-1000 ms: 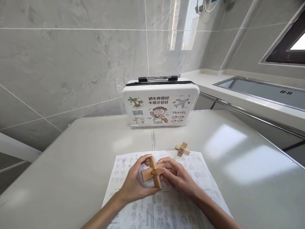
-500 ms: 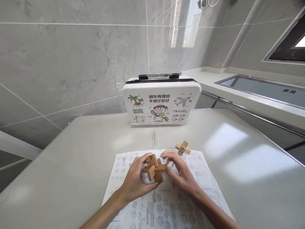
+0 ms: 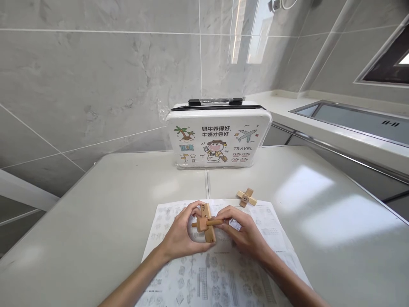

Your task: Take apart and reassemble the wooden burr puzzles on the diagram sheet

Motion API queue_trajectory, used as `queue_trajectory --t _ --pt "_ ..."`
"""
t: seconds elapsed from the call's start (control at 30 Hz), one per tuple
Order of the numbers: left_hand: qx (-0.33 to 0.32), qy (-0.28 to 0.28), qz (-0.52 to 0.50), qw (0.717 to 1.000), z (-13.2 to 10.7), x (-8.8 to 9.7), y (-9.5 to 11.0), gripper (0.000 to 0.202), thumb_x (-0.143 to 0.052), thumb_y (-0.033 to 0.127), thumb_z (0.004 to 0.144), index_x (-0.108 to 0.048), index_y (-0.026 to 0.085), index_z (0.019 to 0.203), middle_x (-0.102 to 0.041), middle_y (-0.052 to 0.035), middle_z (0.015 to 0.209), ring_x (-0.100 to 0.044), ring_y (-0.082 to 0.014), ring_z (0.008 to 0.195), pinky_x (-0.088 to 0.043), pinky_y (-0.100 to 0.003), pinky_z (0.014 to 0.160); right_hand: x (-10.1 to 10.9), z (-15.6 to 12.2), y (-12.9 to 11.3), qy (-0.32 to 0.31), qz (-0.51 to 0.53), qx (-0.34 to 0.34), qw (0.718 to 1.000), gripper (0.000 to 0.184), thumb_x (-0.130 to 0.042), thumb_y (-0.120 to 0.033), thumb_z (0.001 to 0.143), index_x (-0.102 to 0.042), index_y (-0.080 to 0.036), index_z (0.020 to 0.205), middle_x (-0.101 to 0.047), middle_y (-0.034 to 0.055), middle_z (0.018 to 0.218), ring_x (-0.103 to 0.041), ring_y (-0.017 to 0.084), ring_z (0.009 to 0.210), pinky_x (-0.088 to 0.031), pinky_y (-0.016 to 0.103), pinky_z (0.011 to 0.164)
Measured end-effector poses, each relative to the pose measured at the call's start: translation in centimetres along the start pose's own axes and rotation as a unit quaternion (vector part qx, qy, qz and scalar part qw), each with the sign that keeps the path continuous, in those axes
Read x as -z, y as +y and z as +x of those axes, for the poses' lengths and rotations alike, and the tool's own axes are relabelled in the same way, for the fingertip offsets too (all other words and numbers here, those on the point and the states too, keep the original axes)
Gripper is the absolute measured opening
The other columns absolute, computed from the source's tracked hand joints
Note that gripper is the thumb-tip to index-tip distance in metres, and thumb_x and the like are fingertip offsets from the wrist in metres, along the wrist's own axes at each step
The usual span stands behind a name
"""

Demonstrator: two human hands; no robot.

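Both hands hold a wooden cross-shaped puzzle point(image 3: 206, 223) just above a printed instruction sheet point(image 3: 220, 273). My left hand point(image 3: 179, 234) wraps its fingers round the puzzle's left side and bottom. From the right, my right hand point(image 3: 244, 232) pinches a thin wooden bar that sticks out sideways. A second, smaller wooden cross point(image 3: 246, 198) lies on the table at the sheet's far right corner, beyond my right hand and untouched.
A white case with cartoon travel prints point(image 3: 220, 134) stands upright at the back of the white table point(image 3: 96, 221), against the tiled wall. A counter with a steel sink point(image 3: 354, 117) runs along the right. The table's left edge drops away.
The puzzle has been turned in my hands: the pieces stood as a tilted cross, and now one block stands upright with a bar lying level. Both hands kept their grip.
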State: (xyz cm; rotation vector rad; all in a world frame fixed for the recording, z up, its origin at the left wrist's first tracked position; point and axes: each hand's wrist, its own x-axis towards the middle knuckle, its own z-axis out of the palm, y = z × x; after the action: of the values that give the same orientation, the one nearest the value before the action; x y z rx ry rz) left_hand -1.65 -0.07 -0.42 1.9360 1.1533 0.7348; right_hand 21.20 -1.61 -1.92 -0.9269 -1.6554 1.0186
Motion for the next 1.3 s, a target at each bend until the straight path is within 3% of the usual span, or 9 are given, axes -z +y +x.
queue_trajectory --t 0.43,0.6,0.77,0.93,1.03,1.13,1.3 --pt "-0.074 0.048 0.061 0.994 -0.4 0.1 -0.2 0.091 -0.091 0.024 0.063 -0.045 0.03 0.141 -0.069 -0.0041 0.113 -0.07 -0.0266 0.102 -0.058 -0.044 0.093 0.5 0.2 0.6 -0.028 0.062 -0.008 0.998 0.009 -0.07 -0.024 0.097 -0.078 -0.027 0.102 -0.076 0.005 0.103 -0.068 0.022 0.095 -0.054 0.032 0.079" --pt "-0.132 0.047 0.11 0.984 -0.2 0.8 -0.2 0.092 -0.09 0.024 0.063 -0.046 0.033 0.143 -0.07 -0.0023 0.112 -0.07 -0.0264 0.099 -0.058 -0.047 0.094 0.5 0.2 0.6 -0.056 0.089 -0.071 0.992 0.009 -0.073 -0.019 0.092 -0.078 -0.025 0.096 -0.077 0.002 0.094 -0.068 0.018 0.081 -0.053 0.029 0.074" --pt "-0.114 0.024 0.082 0.99 -0.2 1.2 -0.1 0.097 -0.091 0.021 0.06 -0.044 0.036 0.144 -0.069 -0.0037 0.12 -0.07 -0.0274 0.102 -0.06 -0.046 0.091 0.5 0.2 0.5 -0.082 0.117 -0.121 0.982 0.008 -0.073 -0.021 0.091 -0.077 -0.023 0.097 -0.077 0.0015 0.091 -0.067 0.016 0.071 -0.054 0.03 0.072" --pt "-0.092 0.047 0.089 0.991 -0.2 0.8 -0.6 0.095 -0.09 0.024 0.066 -0.041 0.037 0.146 -0.07 -0.0013 0.105 -0.074 -0.027 0.094 -0.061 -0.048 0.09 0.5 0.3 0.1 -0.067 0.061 -0.098 0.991 0.009 -0.072 -0.025 0.093 -0.075 -0.024 0.101 -0.076 0.0032 0.098 -0.067 0.018 0.078 -0.053 0.03 0.072" --pt "-0.101 0.073 0.099 0.987 -0.2 0.4 -0.9 0.089 -0.088 0.029 0.073 -0.039 0.035 0.147 -0.073 -0.0033 0.107 -0.075 -0.0273 0.096 -0.062 -0.047 0.088 0.3 0.3 -0.1 -0.048 0.024 -0.071 0.996 0.023 -0.073 -0.031 0.093 -0.07 -0.025 0.115 -0.071 0.0061 0.116 -0.067 0.021 0.092 -0.055 0.031 0.077" --pt "-0.154 0.097 0.145 0.973 -0.2 0.1 -1.0 0.087 -0.087 0.03 0.075 -0.039 0.031 0.148 -0.073 -0.0064 0.115 -0.074 -0.0263 0.094 -0.061 -0.044 0.086 0.0 -0.1 -0.2 -0.029 0.009 -0.059 0.998 0.055 -0.079 -0.035 0.088 -0.055 -0.028 0.137 -0.06 0.0091 0.138 -0.063 0.026 0.116 -0.055 0.037 0.095" --pt "-0.249 0.11 0.197 0.942 -0.2 -0.3 -0.5 0.08 -0.08 0.024 0.081 -0.039 0.025 0.149 -0.076 -0.0093 0.116 -0.072 -0.0253 0.088 -0.06 -0.042 0.082 -0.6 -1.0 0.1 -0.084 0.009 -0.061 0.994 0.099 -0.088 -0.036 0.079 -0.026 -0.032 0.157 -0.048 0.0112 0.151 -0.052 0.03 0.136 -0.048 0.046 0.112"
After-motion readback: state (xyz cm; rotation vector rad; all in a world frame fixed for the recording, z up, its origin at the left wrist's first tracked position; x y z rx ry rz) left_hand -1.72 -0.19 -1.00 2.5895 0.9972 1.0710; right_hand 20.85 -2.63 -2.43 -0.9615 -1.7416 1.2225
